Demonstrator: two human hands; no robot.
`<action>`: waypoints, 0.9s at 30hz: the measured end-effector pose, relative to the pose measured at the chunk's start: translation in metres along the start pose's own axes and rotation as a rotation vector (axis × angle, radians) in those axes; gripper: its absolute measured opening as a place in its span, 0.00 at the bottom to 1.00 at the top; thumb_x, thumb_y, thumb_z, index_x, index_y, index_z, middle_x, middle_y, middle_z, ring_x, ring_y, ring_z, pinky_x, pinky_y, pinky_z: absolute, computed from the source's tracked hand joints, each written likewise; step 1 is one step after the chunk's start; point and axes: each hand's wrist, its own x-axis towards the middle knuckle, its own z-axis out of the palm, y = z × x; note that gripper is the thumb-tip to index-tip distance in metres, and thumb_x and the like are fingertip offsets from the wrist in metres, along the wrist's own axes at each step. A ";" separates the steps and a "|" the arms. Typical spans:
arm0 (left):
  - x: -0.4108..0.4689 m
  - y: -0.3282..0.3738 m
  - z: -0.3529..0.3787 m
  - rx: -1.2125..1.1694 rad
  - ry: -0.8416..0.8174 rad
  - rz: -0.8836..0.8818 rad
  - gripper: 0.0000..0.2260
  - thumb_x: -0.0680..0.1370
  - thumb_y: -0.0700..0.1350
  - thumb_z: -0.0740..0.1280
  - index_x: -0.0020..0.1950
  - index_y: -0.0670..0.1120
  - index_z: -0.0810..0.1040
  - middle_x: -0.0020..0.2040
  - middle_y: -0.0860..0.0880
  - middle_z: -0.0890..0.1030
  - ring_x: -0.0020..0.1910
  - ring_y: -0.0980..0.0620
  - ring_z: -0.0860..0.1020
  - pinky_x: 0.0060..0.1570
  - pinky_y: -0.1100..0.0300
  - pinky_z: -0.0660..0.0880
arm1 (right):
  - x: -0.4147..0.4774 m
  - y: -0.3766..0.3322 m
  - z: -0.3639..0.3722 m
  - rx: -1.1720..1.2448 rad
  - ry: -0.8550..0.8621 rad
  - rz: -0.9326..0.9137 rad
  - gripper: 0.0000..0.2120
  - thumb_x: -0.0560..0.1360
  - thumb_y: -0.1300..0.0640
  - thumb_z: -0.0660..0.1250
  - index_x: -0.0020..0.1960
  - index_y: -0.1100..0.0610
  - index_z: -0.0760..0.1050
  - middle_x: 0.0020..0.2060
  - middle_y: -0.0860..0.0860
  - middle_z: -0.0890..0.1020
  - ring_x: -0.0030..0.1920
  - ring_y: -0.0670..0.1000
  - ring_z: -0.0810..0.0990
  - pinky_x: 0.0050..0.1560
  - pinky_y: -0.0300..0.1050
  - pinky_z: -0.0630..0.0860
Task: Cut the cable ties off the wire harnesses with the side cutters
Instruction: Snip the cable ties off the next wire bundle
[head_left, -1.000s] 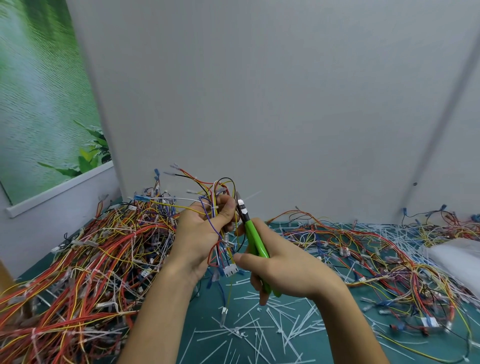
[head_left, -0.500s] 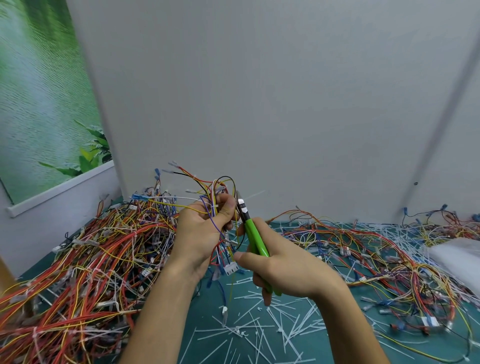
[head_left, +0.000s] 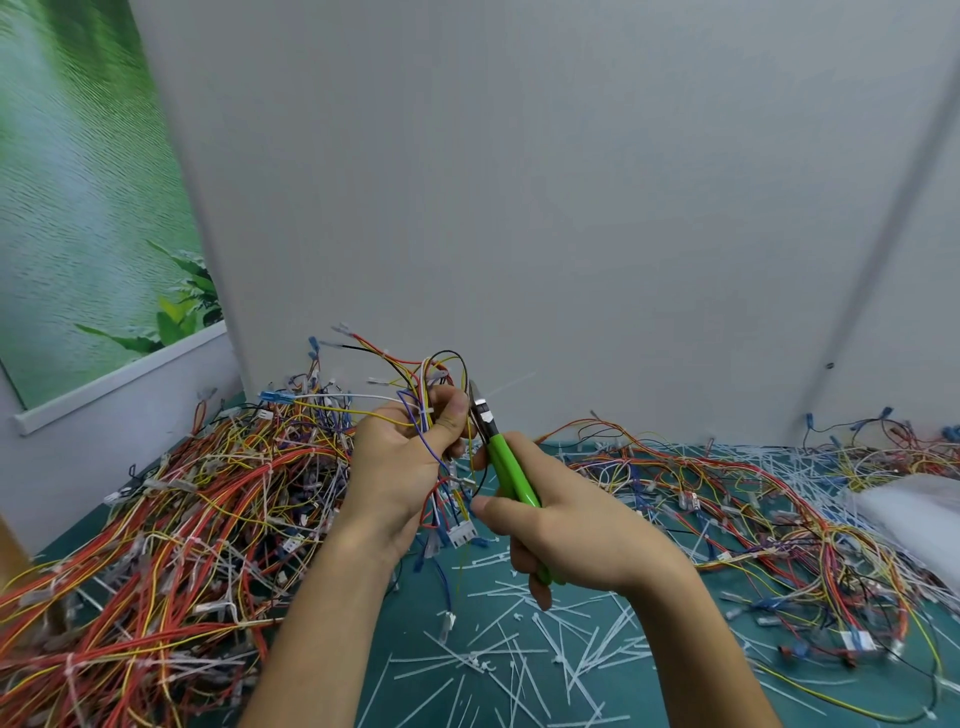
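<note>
We see one bundle of thin wires (head_left: 427, 387) held up in the left hand (head_left: 410, 467), just left of the cutters (head_left: 511, 473). The fingers are curled round the bundle and the thumb is clamped across it. The right hand (head_left: 576, 535) is wrapped round the green handles, with the metal tip pointing up beside the left thumb. We cannot tell whether the blades are parted or closed. A small white band (head_left: 426, 412) crosses the wires just left of the tip; it may be the tie to cut, though it is too small for us to be sure. We judge the bundle to be light and floppy: loose ends spray out above the fist and a white plug (head_left: 462, 532) dangles below the handles. It is best gripped close to the tie, so that the wires stay bunched and taut and the tip can slip under the plastic without nicking the insulation. The ties themselves look thin, stiff and springy, and are likely to flick away when snipped. By our count there is one pair of cutters, one bundle in hand and two heaps on the worktop (head_left: 649, 680). A dense red and yellow heap (head_left: 171, 519) lies well left of the cutters, and a looser one (head_left: 753, 499) lies to their right. Both are too tangled for us to count separate bundles. White cut ties (head_left: 519, 639) litter the worktop below the cutters, dozens at least. One pale bag (head_left: 914, 514) lies far to the right of them.
</note>
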 end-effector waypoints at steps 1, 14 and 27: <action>0.000 -0.001 0.000 0.006 -0.003 0.006 0.02 0.76 0.43 0.73 0.43 0.47 0.82 0.32 0.51 0.79 0.30 0.55 0.74 0.37 0.56 0.76 | -0.001 0.000 -0.001 -0.001 -0.005 0.001 0.09 0.81 0.51 0.67 0.56 0.42 0.69 0.35 0.54 0.73 0.28 0.50 0.76 0.31 0.53 0.82; -0.002 0.004 0.002 -0.005 -0.007 0.005 0.03 0.72 0.48 0.73 0.39 0.54 0.85 0.33 0.53 0.80 0.31 0.55 0.74 0.45 0.44 0.75 | 0.002 0.004 0.000 0.007 0.029 -0.041 0.08 0.82 0.55 0.63 0.59 0.46 0.69 0.42 0.59 0.74 0.29 0.53 0.75 0.32 0.57 0.83; 0.001 -0.002 -0.002 0.070 0.017 0.070 0.01 0.72 0.50 0.74 0.41 0.55 0.85 0.34 0.54 0.81 0.31 0.56 0.75 0.39 0.54 0.75 | 0.003 0.005 0.003 -0.012 0.025 -0.056 0.09 0.82 0.55 0.64 0.59 0.44 0.69 0.39 0.60 0.73 0.30 0.54 0.76 0.32 0.63 0.84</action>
